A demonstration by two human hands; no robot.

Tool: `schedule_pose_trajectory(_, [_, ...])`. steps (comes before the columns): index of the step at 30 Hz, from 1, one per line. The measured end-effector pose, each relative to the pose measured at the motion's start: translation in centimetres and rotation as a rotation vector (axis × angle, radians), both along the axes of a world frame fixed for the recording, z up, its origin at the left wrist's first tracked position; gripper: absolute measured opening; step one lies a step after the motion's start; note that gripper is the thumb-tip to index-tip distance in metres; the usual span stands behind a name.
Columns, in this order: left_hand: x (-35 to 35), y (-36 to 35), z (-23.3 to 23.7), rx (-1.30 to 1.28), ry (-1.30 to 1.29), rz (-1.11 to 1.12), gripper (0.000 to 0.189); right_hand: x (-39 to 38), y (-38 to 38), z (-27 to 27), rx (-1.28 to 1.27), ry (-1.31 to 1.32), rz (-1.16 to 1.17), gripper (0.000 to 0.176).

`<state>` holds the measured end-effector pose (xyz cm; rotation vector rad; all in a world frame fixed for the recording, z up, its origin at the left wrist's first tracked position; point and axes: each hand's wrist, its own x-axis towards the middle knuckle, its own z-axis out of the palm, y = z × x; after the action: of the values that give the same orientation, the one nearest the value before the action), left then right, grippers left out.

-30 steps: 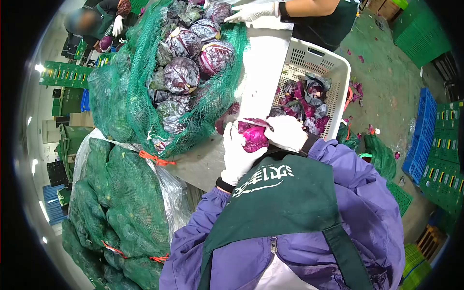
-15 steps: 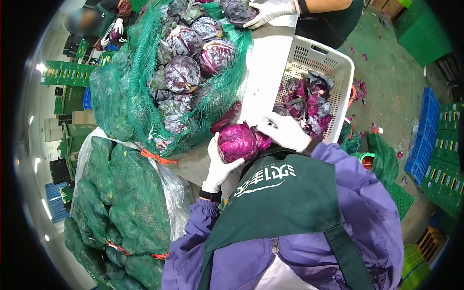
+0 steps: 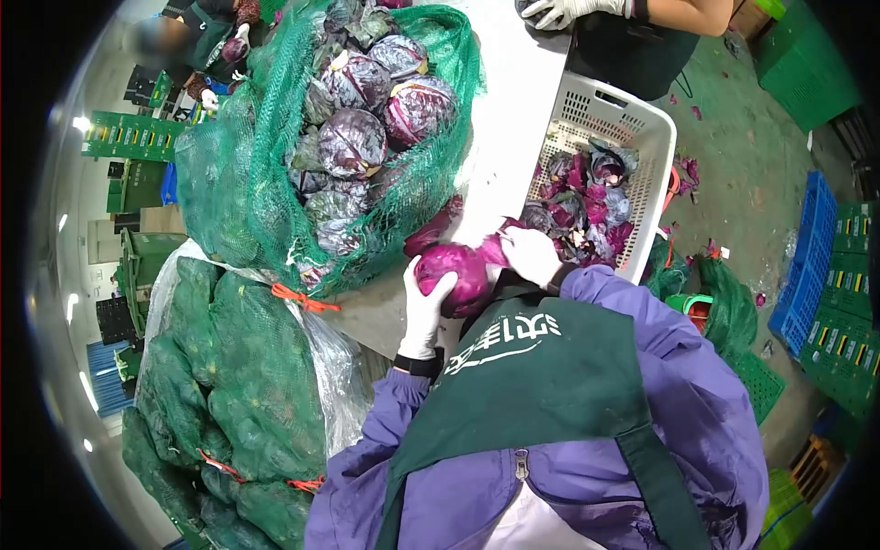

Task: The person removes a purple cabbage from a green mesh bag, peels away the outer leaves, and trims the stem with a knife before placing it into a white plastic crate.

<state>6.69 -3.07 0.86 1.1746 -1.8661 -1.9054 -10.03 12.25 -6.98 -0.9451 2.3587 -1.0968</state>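
A glossy red cabbage (image 3: 461,275) is held close to the green apron in my white-gloved left hand (image 3: 426,302), whose fingers wrap its left side. My right hand (image 3: 532,254), also gloved, pinches a purple cabbage leaf (image 3: 496,246) at the right of the head. Another loose purple leaf (image 3: 429,234) lies on the white table (image 3: 502,119) just beyond. Beyond my left hand, a green mesh sack (image 3: 275,174) stands open, full of unpeeled red cabbages (image 3: 353,143). Beyond my right hand is a white crate (image 3: 662,156) holding torn cabbage leaves.
Closed green mesh sacks (image 3: 257,376) with orange ties are stacked at the left. Across the table a co-worker's gloved hand (image 3: 564,11) rests on a dark cabbage. Another person (image 3: 206,46) works at the upper left. A blue pallet (image 3: 802,257) and green crates (image 3: 843,293) stand at the right.
My right hand has gone from open fingers to pinching a leaf beside the cabbage. My left hand has shifted over the cabbage. The co-worker's hand and cabbage have moved away to the right.
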Motion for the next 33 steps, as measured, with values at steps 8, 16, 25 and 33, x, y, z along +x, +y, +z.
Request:
schedule_pose_trajectory(8, [6.1,-3.7,-1.6,0.975,0.326,0.267,0.083,-5.1,9.3,-2.9,0.239,-0.082,-0.5,0.031])
schedule_pose_trajectory(16, [2.9,-3.2,2.1,0.991,0.328,-0.112,0.092,-2.8,3.5,13.4,-0.354,-0.402,0.207,0.042])
schedule_pose_trajectory(25, [-2.8,-1.5,8.5,0.626,0.167,-0.579,0.108,-2.4,5.0,19.4,-0.214,-0.085,0.373,0.039])
schedule_pose_trajectory(33, [-2.9,-1.2,8.3,0.504,0.128,-0.67,0.112,-2.4,5.5,15.2,-0.171,0.04,0.179,0.023])
